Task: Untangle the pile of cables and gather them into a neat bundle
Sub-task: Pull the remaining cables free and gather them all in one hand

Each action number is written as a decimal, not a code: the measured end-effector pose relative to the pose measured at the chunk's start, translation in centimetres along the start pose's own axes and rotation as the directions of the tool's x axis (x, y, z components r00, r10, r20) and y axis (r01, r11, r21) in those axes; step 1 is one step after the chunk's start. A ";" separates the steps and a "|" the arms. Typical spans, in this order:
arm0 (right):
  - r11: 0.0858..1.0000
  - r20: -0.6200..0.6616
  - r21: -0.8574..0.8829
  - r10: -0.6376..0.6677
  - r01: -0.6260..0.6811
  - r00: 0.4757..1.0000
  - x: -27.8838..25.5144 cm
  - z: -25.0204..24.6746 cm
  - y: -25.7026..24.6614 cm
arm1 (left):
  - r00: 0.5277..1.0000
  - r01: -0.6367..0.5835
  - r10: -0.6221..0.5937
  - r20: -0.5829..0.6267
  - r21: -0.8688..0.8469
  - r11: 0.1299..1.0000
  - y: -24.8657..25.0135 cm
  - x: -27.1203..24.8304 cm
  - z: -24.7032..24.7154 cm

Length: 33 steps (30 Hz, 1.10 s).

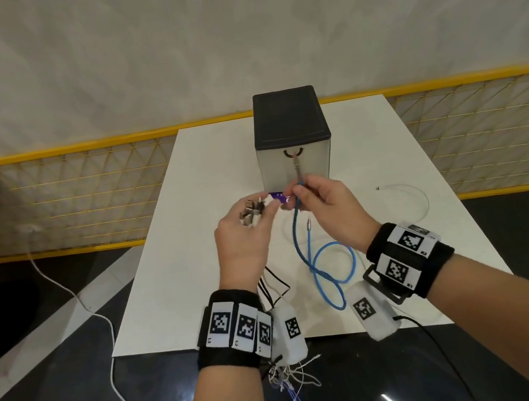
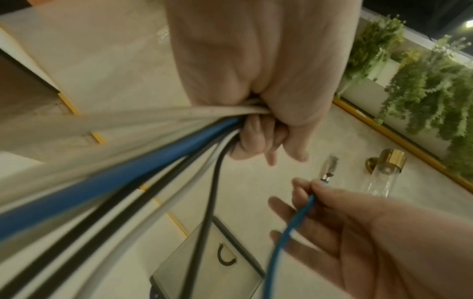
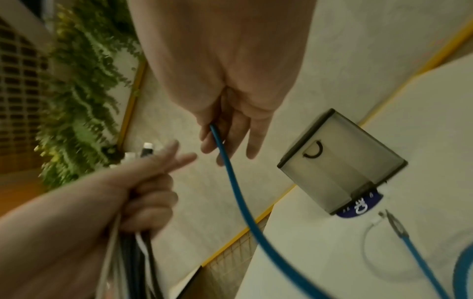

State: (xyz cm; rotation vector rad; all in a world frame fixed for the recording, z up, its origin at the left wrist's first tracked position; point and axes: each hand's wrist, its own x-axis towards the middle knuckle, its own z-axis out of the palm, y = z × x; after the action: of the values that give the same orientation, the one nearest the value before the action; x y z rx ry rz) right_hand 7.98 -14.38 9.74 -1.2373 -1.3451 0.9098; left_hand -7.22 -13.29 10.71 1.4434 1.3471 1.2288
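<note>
My left hand [image 1: 244, 234] grips a bundle of cables [image 2: 143, 170], white, black and blue, with their plugs [image 1: 252, 212] sticking out above the fingers. The bundle's tails hang off the table's near edge [image 1: 292, 386]. My right hand [image 1: 322, 205] pinches a blue cable [image 1: 299, 229] just below its metal plug [image 1: 297, 169], which points up. That blue cable [image 3: 238, 192] drops to a loop on the white table [image 1: 333, 272]; its other plug [image 1: 310, 226] lies near the loop. A thin white cable [image 1: 418, 196] lies curled at the right of the table.
A grey box with a black lid [image 1: 291, 137] stands at the back of the table [image 1: 194, 246], a blue-and-white label [image 3: 358, 208] at its foot. A white cord [image 1: 62, 288] runs across the dark floor at left. A yellow mesh fence [image 1: 82, 194] lies behind.
</note>
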 end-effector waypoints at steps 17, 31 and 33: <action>0.940 0.399 -0.341 0.149 -0.004 0.905 -6.5 -0.6 5.8 | 0.994 0.060 -0.106 -0.032 -0.649 0.758 6.2 3.2 -4.5; 0.967 0.198 -0.234 -0.055 0.101 0.979 -0.4 -1.7 -3.3 | 0.961 0.031 -0.068 0.269 0.140 0.990 5.0 0.6 -3.0; 0.941 0.249 -0.337 0.050 0.038 0.967 -0.8 -2.5 -1.2 | 0.998 0.058 -0.058 0.036 0.012 0.998 5.2 1.5 -4.3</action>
State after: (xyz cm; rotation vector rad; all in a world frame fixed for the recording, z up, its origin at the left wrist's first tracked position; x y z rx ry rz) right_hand 10.14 -15.71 11.18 -1.4195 -1.7607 0.8874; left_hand -10.36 -12.66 16.89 1.4177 1.3640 1.1546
